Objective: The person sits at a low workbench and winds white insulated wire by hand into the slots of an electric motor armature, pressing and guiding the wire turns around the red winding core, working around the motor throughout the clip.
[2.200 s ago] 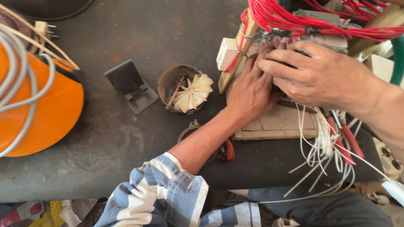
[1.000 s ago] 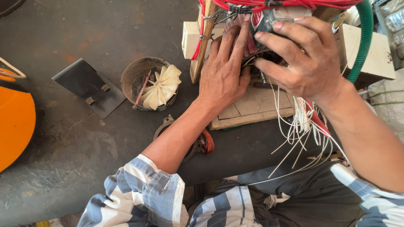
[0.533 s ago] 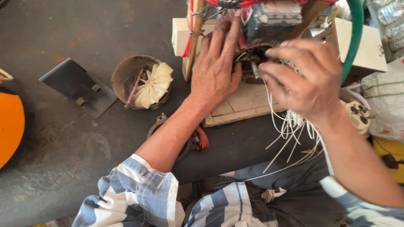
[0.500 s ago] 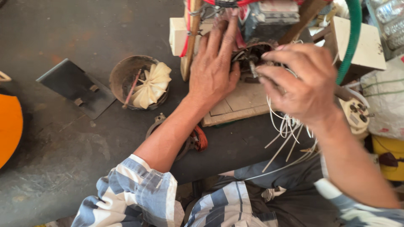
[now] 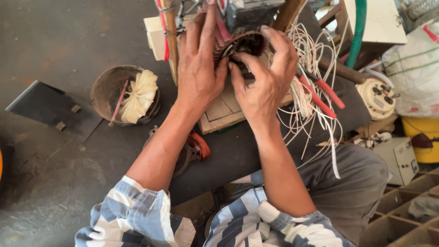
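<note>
Dark stained workbench under both hands, left hand spread, right hand pinching wound motor core.

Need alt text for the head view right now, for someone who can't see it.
Both bare hands work at a round wound motor core at the top of a dark table: left hand laid flat beside it, right hand pinching at its front. White wires trail right; a small bowl sits left.

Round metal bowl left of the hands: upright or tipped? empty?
Upright, not empty. The round metal bowl sits on the dark worktop with its opening facing up; a cream pleated fan-shaped piece and a thin reddish rod lie inside.
</note>
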{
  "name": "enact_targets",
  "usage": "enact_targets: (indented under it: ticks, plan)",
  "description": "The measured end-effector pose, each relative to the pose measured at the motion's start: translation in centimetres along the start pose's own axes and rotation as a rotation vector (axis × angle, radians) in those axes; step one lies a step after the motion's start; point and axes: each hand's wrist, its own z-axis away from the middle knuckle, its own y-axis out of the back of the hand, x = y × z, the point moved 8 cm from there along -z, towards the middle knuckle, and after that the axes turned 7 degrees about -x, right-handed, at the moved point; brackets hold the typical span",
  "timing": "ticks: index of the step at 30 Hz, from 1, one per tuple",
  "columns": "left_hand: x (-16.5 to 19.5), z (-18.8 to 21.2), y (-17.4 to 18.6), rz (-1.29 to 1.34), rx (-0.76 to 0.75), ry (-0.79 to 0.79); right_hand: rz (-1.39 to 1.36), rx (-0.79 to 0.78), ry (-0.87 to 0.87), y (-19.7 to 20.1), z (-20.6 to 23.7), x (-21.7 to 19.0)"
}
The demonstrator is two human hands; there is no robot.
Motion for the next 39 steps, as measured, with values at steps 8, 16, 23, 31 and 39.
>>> enact_targets:
  ticks: [8,16,23,31,39]
  plan:
    - [0.5,0.0,0.2,-0.020,-0.006,-0.005,-0.072,0.067,-0.086,0.4,-1.1,0.0]
    - [0.5,-0.3,0.1,-0.038,-0.034,0.025,-0.044,0.093,-0.123,1.2,-2.1,-1.1]
    - [0.6,-0.2,0.1,-0.039,-0.021,0.018,-0.072,0.097,-0.154,1.4,-2.6,-1.5]
    - [0.6,-0.2,0.2,-0.021,-0.017,0.015,-0.061,0.070,-0.183,1.5,-2.8,-1.9]
    - [0.5,-0.2,0.1,-0.032,-0.012,0.032,-0.066,0.073,-0.119,1.5,-3.2,-2.0]
